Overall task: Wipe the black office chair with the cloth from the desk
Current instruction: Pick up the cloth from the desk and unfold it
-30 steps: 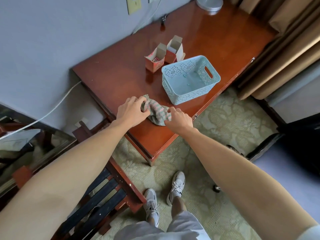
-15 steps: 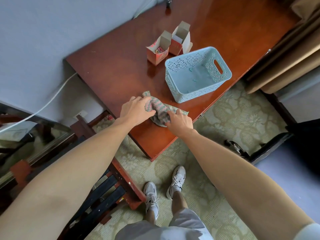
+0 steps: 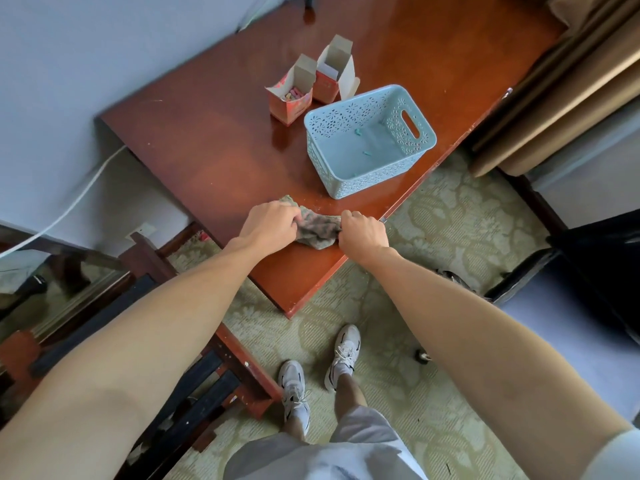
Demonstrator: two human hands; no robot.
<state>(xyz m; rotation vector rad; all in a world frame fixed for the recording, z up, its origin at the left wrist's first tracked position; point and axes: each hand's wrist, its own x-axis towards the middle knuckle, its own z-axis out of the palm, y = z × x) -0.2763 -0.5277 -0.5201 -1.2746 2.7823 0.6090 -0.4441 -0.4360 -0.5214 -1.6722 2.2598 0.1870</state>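
Cloth [image 3: 317, 228] lay bunched on desk [image 3: 214, 143] near front edge, 6 o'clock of basket [image 3: 367, 140]. Your L hand [image 3: 268, 225] & R hand [image 3: 363, 233] each gripped one end, fingers curled. Best bet was to gather it into one fist, lift clear, then turn to chair [image 3: 604, 268] at 3 o'clock.

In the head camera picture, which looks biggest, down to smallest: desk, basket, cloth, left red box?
1. desk
2. basket
3. cloth and left red box look alike; the left hand and right hand hide part of the cloth, so no ranking.
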